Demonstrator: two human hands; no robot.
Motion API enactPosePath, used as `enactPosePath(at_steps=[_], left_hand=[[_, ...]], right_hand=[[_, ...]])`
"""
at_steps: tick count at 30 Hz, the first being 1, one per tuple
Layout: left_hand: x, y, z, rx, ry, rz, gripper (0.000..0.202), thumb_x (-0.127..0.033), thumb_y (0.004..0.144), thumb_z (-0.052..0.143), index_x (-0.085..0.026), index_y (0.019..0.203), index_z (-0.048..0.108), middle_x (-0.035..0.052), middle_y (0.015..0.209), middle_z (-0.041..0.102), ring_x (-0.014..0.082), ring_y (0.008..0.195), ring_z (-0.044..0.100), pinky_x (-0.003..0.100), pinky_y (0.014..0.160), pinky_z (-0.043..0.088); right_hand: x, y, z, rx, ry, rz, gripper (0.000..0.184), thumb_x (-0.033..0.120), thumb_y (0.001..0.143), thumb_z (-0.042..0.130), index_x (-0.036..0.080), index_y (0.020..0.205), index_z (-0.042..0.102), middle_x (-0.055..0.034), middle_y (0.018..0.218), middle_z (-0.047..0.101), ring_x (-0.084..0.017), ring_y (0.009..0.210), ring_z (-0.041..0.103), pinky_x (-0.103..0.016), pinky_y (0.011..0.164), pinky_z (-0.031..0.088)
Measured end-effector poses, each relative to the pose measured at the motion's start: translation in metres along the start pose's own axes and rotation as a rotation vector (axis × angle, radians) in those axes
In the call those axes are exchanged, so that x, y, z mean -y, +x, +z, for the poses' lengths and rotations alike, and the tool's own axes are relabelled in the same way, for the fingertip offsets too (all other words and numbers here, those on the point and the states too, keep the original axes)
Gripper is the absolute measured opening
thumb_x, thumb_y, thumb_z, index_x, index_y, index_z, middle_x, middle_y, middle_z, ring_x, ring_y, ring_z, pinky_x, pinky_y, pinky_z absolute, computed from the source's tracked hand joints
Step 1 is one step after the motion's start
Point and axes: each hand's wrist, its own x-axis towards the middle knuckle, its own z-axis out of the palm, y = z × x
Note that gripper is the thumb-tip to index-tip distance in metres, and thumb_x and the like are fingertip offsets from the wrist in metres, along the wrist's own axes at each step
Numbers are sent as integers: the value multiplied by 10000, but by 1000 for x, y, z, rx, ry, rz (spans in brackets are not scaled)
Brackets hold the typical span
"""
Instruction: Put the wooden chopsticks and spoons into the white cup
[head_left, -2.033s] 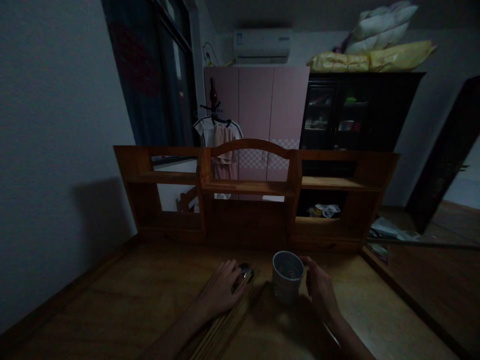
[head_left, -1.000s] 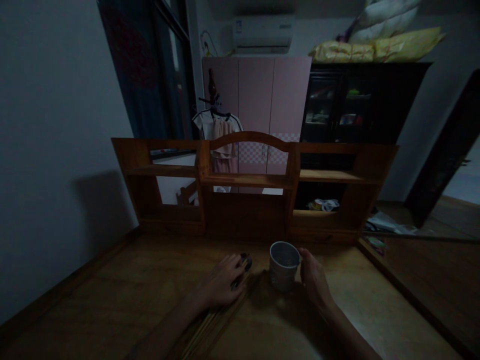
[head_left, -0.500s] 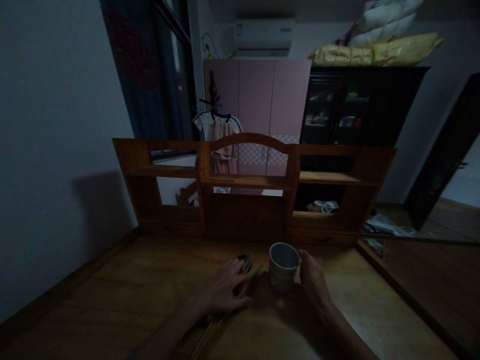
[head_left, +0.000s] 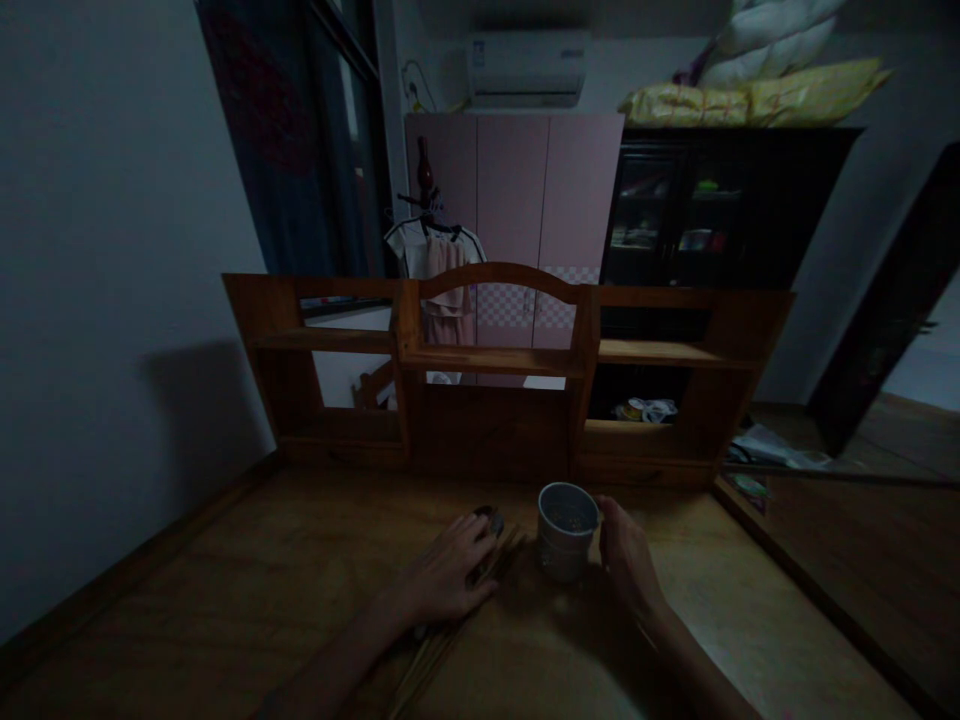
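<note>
A grey metal cup [head_left: 564, 555] stands upright on the wooden desk, with small pale bits inside it. My right hand [head_left: 626, 560] is closed at its handle, on the cup's right side. To the left, my left hand [head_left: 454, 570] lies low over a bundle of thin, straw-coloured sticks [head_left: 420, 675], its fingers curled around them. The sticks stick out past the thumb towards the cup and run back under the wrist. Against my left fingertips sits a small dark round object [head_left: 491, 520], partly covered. A small pale thing under the left wrist is mostly hidden.
A wooden shelf unit [head_left: 491, 360] runs across the desk's back edge. The wooden desk [head_left: 247, 570] meets a white wall [head_left: 112, 300] on the left and has a raised border on its right. Behind stand a pink wardrobe [head_left: 510, 190] and a dark cabinet [head_left: 780, 210].
My left thumb has drawn in slightly, and the sticks' tips show more clearly beside the cup. My right hand and the cup stay in place.
</note>
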Motion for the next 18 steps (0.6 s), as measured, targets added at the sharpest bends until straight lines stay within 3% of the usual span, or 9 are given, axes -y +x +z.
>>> enactPosePath(at_steps=[5,18], left_hand=[[-6,3,-5,-10,-5,7,247,-290,793,638,-211,1015,562,83,1120,510,260,1084,477,426,1023,367],[-18,2,-13,53,14,5,351,-437,797,655,-209,1048,567,111,1227,492,307,1165,440,474,1061,328]], right_hand=[[-1,0,0,5,-4,-35,557,535,1056,199,179,910,602,-52,732,574,-216,630,537,-287,568,395],[13,-1,-1,-29,-1,-1,707,709,981,169,182,855,623,-35,589,540,-215,502,520,-291,482,408]])
